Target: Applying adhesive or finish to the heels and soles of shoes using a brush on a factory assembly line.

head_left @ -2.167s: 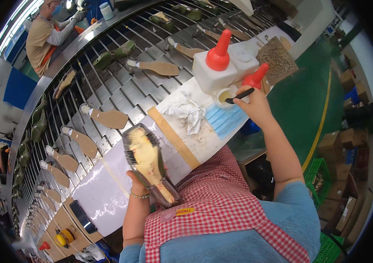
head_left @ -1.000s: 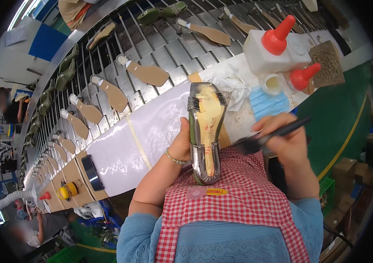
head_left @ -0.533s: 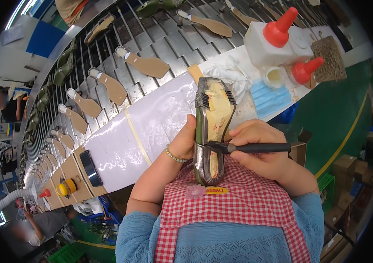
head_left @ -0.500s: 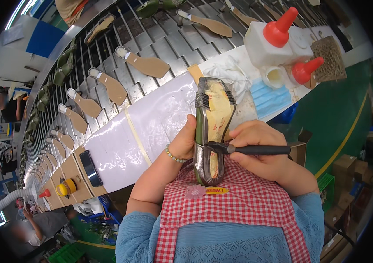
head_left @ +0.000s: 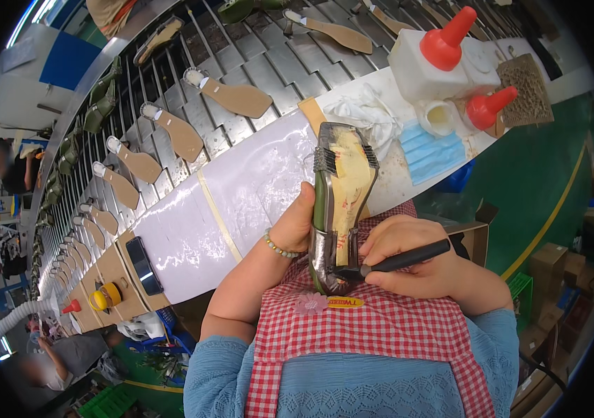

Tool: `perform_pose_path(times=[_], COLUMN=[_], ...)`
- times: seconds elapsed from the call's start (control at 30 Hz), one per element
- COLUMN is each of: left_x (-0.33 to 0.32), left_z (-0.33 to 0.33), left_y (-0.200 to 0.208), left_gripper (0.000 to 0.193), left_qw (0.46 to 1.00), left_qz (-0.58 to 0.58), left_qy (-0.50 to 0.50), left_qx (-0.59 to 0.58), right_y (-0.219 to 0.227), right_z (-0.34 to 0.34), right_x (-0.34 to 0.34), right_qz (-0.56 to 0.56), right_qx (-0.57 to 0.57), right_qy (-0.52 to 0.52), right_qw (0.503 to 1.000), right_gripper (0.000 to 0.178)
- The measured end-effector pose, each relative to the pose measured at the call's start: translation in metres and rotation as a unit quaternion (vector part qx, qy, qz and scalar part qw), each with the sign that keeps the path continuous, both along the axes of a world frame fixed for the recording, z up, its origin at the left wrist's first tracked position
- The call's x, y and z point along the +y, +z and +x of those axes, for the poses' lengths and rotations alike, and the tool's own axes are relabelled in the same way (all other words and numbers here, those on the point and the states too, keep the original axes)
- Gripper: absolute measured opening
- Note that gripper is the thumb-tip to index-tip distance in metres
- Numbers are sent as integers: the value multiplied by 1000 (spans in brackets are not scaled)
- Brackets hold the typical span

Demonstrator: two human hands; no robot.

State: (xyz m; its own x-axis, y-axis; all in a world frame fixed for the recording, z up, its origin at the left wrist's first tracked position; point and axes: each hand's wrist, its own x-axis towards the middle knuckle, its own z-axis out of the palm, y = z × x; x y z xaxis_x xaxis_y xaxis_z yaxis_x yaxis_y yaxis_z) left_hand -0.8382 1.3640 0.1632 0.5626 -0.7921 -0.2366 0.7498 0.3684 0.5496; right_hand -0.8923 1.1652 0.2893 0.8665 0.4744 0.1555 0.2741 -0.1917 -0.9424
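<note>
My left hand (head_left: pixel 295 224) is closed around the left side of a green shoe (head_left: pixel 346 184), which is held upright with its underside facing me. That underside has a pale yellow middle, dark glossy edges and ribbed dark bands at both sides. In my right hand (head_left: pixel 419 279) is a black-handled brush (head_left: pixel 412 256), gripped between thumb and fingers. The brush's dark tip touches the shoe's lower end, just above my checked apron (head_left: pixel 367 320). My left palm and part of its fingers are hidden behind the shoe.
Beyond the white work board (head_left: pixel 248 174) runs a slatted metal conveyor (head_left: pixel 255 52) carrying several tan soles (head_left: pixel 238 101) and green shoes. White bottles with red nozzles (head_left: pixel 443 52), an open glue pot (head_left: pixel 438 118), a blue face mask (head_left: pixel 431 152) and a white cloth (head_left: pixel 363 115) lie at right.
My right hand has moved the brush down the shoe, from its middle to the lower end, and the handle now slants upward to the right. My left hand keeps its hold on the shoe.
</note>
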Motion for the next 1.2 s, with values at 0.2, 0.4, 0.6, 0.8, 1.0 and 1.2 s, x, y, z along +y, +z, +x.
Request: perform_pose_path(times=[0.2,0.4,0.6,0.8,1.0,1.2], left_x=[36,66,48,48,52,56], left_z=[10,11,-14,-31,-31,-30], left_y=[-10,2,-68,-81,-85,-85], left_gripper=[87,90,55,63,64,63], left_qw=[991,899,708,678,683,684], left_qz=[-20,97,120,168,154,152], left_qy=[74,283,500,481,473,466], left_qx=[-106,-320,-484,-530,-535,-540], right_y=[8,-15,-52,-76,-89,-91], right_z=[-1,10,25,38,47,49], right_x=[-7,-5,20,37,39,45], right_qz=[229,271,214,105,75,28], right_qx=[129,109,107,102,165,1], right_qy=[-121,-197,-234,-214,-165,-178], right_qw=[957,936,942,966,969,984], right_gripper=[18,19,20,13,14,14])
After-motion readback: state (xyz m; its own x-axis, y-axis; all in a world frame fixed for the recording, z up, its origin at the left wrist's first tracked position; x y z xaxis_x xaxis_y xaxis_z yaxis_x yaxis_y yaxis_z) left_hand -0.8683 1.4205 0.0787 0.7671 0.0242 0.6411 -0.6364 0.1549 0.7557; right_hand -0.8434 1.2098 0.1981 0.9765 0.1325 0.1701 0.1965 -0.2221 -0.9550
